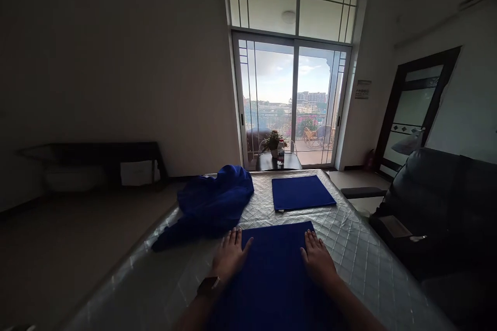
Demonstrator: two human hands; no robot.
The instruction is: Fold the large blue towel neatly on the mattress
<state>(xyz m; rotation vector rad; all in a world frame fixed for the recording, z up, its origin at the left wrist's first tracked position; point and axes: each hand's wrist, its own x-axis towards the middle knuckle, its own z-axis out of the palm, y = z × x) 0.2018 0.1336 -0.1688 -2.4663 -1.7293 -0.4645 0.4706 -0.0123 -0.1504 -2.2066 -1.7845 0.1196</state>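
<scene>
A blue cloth (277, 274) lies flat in front of me on the quilted, silvery mattress-like surface (361, 248). My left hand (232, 254) rests on its left edge, fingers stretched out and thumb apart. On the right edge lies my right hand (317, 257), also flat with its fingers extended. Just beyond is a second blue cloth (303, 192), flat and rectangular, with a small white tag at its near left corner. A crumpled heap of blue fabric (217, 199) sits to the left, close to my left fingertips. The near end of the front cloth is dark and partly behind my arms.
Past the far edge stands a small dark table or chair (267, 162) bearing a potted plant (274, 140) and a bottle (280, 152). A black sofa (438, 201) flanks the right side. Low dark furniture (104, 152) is along the left wall. Sliding glass doors (294, 98) are behind.
</scene>
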